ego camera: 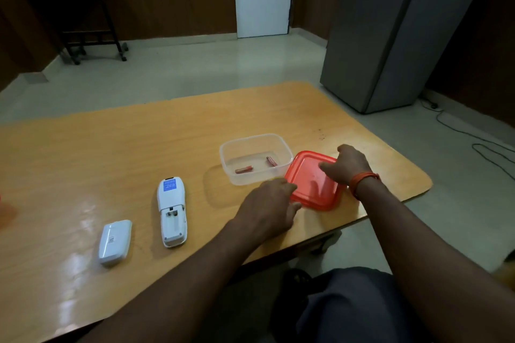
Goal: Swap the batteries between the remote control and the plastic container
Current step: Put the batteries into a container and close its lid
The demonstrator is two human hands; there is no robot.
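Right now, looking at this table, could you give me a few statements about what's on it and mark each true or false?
1. Two batteries lie inside the clear container. True.
2. The red lid is snapped onto the container. False: it lies flat on the table beside the container.
3. The remote control lies face down with its battery bay empty. True.
4. The remote's battery cover is fitted in place. False: it lies apart, to the left of the remote.
5. The right hand rests on the lid. True.
6. The left hand holds a battery in its fingers. False: none shows in it; it is at the lid's near edge.
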